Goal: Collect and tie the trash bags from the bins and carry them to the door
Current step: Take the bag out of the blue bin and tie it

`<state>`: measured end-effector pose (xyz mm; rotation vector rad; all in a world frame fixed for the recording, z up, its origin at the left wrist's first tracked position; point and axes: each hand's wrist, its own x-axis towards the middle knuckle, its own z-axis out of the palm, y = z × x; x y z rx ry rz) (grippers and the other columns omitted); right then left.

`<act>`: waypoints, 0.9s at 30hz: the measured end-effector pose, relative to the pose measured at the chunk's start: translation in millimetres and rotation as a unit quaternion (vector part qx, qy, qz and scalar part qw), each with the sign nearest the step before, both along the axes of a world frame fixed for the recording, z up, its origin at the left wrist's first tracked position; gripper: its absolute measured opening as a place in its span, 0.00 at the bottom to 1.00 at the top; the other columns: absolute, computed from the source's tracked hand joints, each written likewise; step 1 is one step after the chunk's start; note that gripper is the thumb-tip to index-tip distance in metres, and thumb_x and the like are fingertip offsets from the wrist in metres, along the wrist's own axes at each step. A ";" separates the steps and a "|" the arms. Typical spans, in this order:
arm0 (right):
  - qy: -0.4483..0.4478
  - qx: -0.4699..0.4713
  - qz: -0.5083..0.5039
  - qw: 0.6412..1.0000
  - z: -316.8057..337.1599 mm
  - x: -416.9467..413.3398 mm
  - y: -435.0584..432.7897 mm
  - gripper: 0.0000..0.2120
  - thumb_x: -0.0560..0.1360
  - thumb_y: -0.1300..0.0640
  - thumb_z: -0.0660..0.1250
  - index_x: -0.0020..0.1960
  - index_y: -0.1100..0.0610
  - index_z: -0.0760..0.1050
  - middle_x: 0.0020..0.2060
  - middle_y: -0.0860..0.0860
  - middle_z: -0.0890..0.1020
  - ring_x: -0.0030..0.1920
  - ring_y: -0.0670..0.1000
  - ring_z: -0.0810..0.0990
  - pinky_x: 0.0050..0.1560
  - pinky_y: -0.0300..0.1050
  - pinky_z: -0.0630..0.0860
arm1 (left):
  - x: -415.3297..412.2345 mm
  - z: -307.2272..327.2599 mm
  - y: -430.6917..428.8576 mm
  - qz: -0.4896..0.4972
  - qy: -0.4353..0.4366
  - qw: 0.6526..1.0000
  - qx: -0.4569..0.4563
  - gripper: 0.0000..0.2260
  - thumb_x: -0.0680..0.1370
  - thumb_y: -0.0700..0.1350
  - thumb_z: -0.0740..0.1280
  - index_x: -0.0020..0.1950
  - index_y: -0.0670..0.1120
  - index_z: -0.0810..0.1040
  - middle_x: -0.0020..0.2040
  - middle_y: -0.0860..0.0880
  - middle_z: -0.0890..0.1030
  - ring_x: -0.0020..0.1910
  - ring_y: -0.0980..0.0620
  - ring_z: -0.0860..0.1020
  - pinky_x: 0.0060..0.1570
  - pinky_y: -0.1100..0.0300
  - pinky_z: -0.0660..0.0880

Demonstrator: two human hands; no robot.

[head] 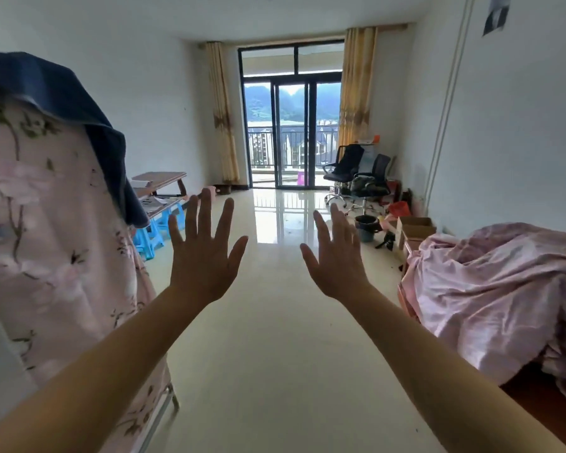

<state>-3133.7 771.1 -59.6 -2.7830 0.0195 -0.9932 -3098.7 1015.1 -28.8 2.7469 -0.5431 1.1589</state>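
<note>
Room: tiled floor [275, 322], balcony door [293, 132] at twelve. Left hand [203, 256], right hand [335, 263]: fingers spread, empty. Blue bin [366, 227], possibly unlined, two o'clock: approach first.

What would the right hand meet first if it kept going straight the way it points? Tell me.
Nothing close: the right hand is open and empty, with bare floor ahead. Farther along sits a dark bucket, though depth is unclear.

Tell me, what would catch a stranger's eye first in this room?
Two bare hands, left hand and right hand, are raised open and empty in the middle of the view. Behind them the shiny floor runs to a glass balcony door with hills beyond. A floral pink cloth hangs at the near left, and a crumpled pink quilt lies at the right.
</note>
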 end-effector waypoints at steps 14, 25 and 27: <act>0.033 -0.068 -0.002 0.997 -11.3 421.6 34.7 0.33 0.82 0.41 0.53 0.80 0.55 0.47 0.80 0.60 0.43 0.80 0.60 0.45 0.76 0.58 0.43 | 449.6 -16.0 40.0 -0.007 0.033 0.999 -0.022 0.31 0.81 0.63 0.47 0.81 0.51 0.47 0.82 0.43 0.43 0.80 0.41 0.45 0.73 0.32 0.50; 0.030 -0.057 0.013 0.998 -57.0 750.0 -28.7 0.33 0.82 0.41 0.54 0.80 0.55 0.49 0.80 0.60 0.45 0.79 0.61 0.47 0.76 0.60 0.47 | 772.3 -77.8 -13.9 0.018 0.075 0.997 -0.013 0.32 0.80 0.65 0.43 0.81 0.53 0.42 0.81 0.46 0.38 0.80 0.43 0.41 0.73 0.32 0.48; 0.041 -0.059 0.029 0.997 -55.9 820.3 -41.5 0.33 0.82 0.42 0.54 0.80 0.55 0.48 0.80 0.60 0.44 0.79 0.61 0.46 0.76 0.60 0.46 | 835.2 -74.7 -26.0 0.033 0.091 0.995 -0.014 0.32 0.80 0.67 0.39 0.81 0.53 0.42 0.81 0.46 0.38 0.80 0.43 0.41 0.73 0.32 0.49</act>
